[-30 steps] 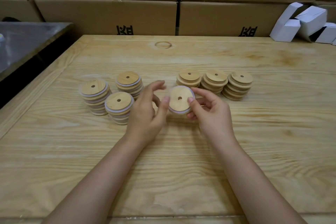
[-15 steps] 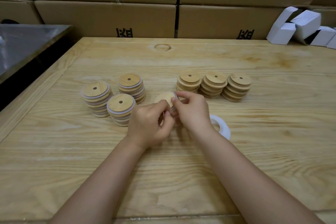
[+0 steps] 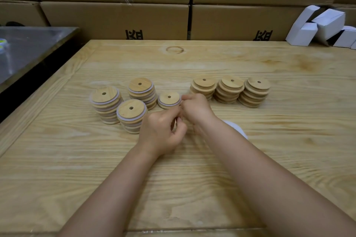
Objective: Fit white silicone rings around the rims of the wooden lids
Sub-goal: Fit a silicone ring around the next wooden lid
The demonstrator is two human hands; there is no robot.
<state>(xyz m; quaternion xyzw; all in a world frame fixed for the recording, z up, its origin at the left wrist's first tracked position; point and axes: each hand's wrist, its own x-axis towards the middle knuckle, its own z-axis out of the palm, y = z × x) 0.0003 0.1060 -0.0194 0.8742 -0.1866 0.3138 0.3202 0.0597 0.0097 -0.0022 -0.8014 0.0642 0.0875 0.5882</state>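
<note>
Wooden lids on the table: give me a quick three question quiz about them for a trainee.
1. True or false: the bare-lid stacks stand to the right of the ringed stacks.
2. How many ringed stacks are there?
3. The lone lid near the right hand: A) lies on the table, B) is held in the air, C) tops a stack.
Key: 1 true; 2 three; 3 A.

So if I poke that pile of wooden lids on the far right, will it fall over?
Probably it would slump apart: the far-right stack is loose lids piled unevenly, with edges jutting out. The lids look thin and flat, so each is likely light. Being round, one knocked onto its edge might roll away.
</note>
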